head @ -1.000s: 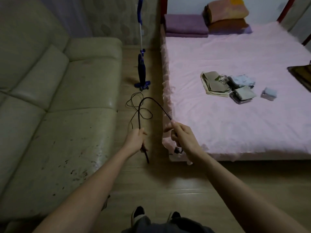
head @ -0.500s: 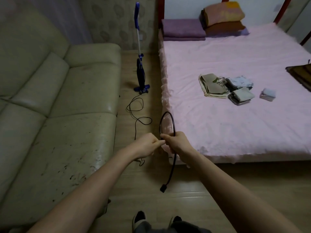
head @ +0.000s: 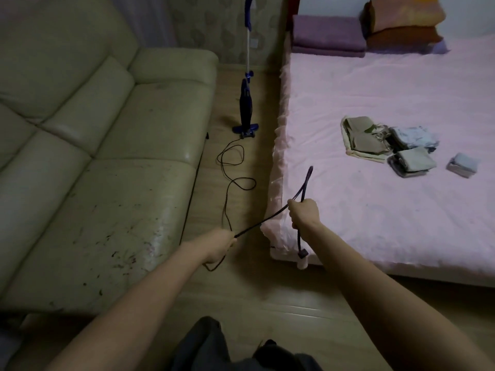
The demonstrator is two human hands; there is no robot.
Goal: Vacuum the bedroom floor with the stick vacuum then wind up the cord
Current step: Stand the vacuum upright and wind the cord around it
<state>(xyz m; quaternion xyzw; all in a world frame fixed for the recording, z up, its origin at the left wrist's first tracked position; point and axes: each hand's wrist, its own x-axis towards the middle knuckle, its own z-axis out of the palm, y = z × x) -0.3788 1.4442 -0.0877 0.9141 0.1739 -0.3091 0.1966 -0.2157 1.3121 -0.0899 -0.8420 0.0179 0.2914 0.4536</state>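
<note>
hands (head: 304,214) gripping cord (head: 235,167), wooden floor (head: 241,290), pink bed (head: 375,103)

We saw a dim, soft room with weak light from the far right on the bed (head: 375,183), a dull glare on the sofa (head: 107,183), slight blur everywhere, and bent lines at the edges.

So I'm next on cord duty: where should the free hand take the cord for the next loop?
Take the cord on the straight run on the floor just beyond the left hand, from above. Farther toward the vacuum it lies in loose curls that could tangle. The right hand already holds the loop.
</note>
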